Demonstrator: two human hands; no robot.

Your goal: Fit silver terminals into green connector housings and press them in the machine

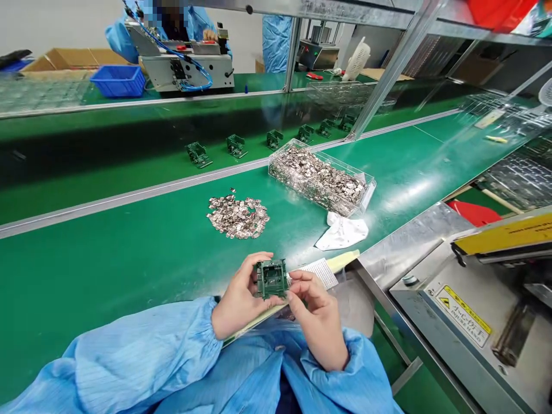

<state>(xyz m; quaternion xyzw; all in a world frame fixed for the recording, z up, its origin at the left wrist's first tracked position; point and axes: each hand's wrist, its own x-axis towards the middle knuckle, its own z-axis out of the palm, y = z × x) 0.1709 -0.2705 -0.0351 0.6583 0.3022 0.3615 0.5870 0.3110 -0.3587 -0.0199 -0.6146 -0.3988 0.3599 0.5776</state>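
My left hand is closed around the left side of a small green circuit board assembly, a boxy frame with an open middle, held up near the table's front edge. On its right edge, the thumb and fingertips of my right hand are pressed close together; any tiny part between them is hidden. Beyond my hands lies a loose pile of small silvery metal pieces. More of these pieces fill a clear plastic tray to the right. A crumpled white cloth lies just in front of that tray.
Several green board assemblies stand in a row on the green belt behind a metal rail. A pale ribbed strip lies beside my right hand. At right stands a machine with a warning label. Across the belt, a co-worker sits behind another machine.
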